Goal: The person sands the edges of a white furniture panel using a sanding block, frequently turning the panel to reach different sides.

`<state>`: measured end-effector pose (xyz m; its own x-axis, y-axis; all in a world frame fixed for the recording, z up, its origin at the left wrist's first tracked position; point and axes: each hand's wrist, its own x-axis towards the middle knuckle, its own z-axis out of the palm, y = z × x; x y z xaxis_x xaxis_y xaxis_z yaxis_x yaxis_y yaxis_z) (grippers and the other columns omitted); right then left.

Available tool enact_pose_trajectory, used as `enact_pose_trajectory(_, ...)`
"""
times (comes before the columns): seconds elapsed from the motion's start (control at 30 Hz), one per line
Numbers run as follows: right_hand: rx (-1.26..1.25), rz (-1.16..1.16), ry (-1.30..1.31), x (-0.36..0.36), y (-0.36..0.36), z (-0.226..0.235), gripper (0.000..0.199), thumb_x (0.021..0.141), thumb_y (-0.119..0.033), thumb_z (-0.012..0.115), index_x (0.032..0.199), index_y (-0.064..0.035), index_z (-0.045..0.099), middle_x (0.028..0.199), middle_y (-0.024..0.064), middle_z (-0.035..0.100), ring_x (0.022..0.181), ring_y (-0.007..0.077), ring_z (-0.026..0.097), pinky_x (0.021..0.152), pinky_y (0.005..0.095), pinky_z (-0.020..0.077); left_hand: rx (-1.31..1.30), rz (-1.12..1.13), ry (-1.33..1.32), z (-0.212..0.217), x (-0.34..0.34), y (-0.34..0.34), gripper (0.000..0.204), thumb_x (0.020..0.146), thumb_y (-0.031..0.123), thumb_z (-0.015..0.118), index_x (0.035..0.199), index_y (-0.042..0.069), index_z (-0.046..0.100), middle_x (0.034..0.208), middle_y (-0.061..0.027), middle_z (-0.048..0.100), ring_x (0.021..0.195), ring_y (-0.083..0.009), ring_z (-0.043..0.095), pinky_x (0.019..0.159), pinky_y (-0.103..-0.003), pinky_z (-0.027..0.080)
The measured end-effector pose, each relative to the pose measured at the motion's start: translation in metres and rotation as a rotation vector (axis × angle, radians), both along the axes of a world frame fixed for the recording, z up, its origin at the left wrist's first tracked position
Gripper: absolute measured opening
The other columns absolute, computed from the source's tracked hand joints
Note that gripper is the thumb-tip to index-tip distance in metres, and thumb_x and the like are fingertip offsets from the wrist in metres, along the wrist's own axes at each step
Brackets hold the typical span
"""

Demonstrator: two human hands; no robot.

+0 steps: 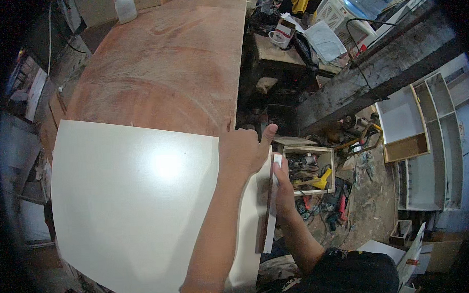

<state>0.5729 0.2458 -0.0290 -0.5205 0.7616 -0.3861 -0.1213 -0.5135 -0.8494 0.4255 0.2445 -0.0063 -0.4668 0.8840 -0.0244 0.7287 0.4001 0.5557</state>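
A large glossy white panel (117, 202) lies flat across the near part of the workbench. My left hand (242, 149) is at its far right corner, fingers curled down with their tips hidden and the thumb stretched out to the right. Along the panel's right edge stands a long narrow strip (271, 225), white on one face and dark brown on the other. My right hand (283, 191) grips this strip near its far end, with the thumb on the white face and the other fingers mostly hidden.
The dusty reddish-brown bench top (159, 71) extends away, with a translucent bottle (125, 9) at its far end. Right of me, a wooden crate (318, 191) holds power tools above a littered floor. A thick dark beam (376, 69) crosses beyond; white shelving (443, 139) stands far right.
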Motion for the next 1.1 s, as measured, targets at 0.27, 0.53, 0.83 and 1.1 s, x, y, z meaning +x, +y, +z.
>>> enact_pose_trajectory(0.27, 0.162, 0.031, -0.004, -0.004, 0.038, -0.023, 0.042, 0.106, -0.032, 0.044, 0.139, -0.0072, 0.041, 0.124, 0.0093, 0.052, 0.113, 0.0188, 0.053, 0.100, 0.0361, 0.0412, -0.045, -0.025, -0.046, 0.003, 0.003, 0.005, 0.099, 0.103, 0.064, 0.008, 0.065, -0.001, 0.073, 0.061, -0.0221, 0.063, 0.079, -0.0404, 0.067, 0.119, -0.050, 0.025)
enact_pose_trajectory(0.53, 0.300, 0.032, -0.138, 0.001, 0.021, -0.017, 0.048, 0.105, -0.034, 0.048, 0.144, -0.0069, 0.039, 0.132, 0.0101, 0.048, 0.121, 0.0191, 0.047, 0.106, 0.0376, 0.0367, -0.055, -0.017, -0.044, 0.007, 0.000, -0.001, 0.098, 0.104, 0.061, 0.008, 0.065, -0.001, 0.073, 0.061, -0.0223, 0.063, 0.080, -0.0399, 0.067, 0.120, -0.050, 0.023)
enact_pose_trajectory(0.83, 0.325, 0.034, -0.130, 0.006, 0.010, -0.016, 0.055, 0.101, -0.039, 0.051, 0.144, -0.0070, 0.039, 0.130, 0.0095, 0.049, 0.120, 0.0207, 0.048, 0.106, 0.0378, 0.0351, -0.034, -0.027, 0.014, 0.002, -0.002, -0.001, 0.097, 0.105, 0.060, 0.009, 0.065, -0.002, 0.073, 0.062, -0.0228, 0.064, 0.075, -0.0410, 0.067, 0.119, -0.051, 0.023)
enact_pose_trajectory(1.1, 0.257, 0.045, -0.051, -0.006, 0.036, -0.016, 0.050, 0.103, -0.036, 0.048, 0.141, -0.0051, 0.041, 0.126, 0.0108, 0.052, 0.118, 0.0207, 0.049, 0.105, 0.0352, 0.0359, 0.052, 0.022, -0.065, 0.000, 0.004, 0.002, 0.100, 0.103, 0.067, 0.014, 0.061, -0.004, 0.070, 0.056, -0.0215, 0.061, 0.071, -0.0377, 0.065, 0.117, -0.053, 0.025)
